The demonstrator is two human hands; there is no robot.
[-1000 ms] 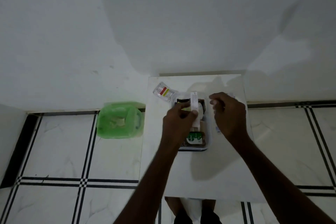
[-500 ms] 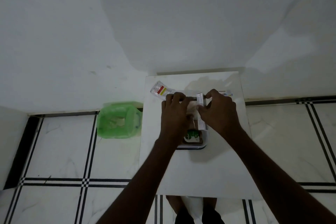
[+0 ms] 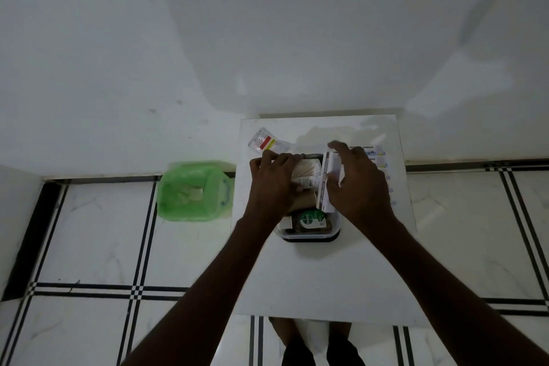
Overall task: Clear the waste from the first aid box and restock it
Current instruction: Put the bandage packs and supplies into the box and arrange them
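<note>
The first aid box [image 3: 309, 235], a clear tub with a dark rim, sits on a small white table [image 3: 323, 276]. In it lie a brown bottle with a green label [image 3: 310, 221] and a white roll [image 3: 307, 171]. My right hand [image 3: 356, 184] grips a long narrow white ointment carton [image 3: 325, 184] standing on edge along the box's right side. My left hand [image 3: 274, 184] rests over the box's left half, fingers pressed on the contents beside the roll. What lies under my left hand is hidden.
A sachet with a red and yellow label [image 3: 265, 141] lies on the table's far left corner. Bandage packets [image 3: 377, 154] lie right of the box, partly behind my right hand. A green lined bin [image 3: 193, 192] stands on the tiled floor to the left. The wall is close behind.
The carton passed from my left hand to my right hand and went down into the box's right side. My left hand came down onto the box's contents.
</note>
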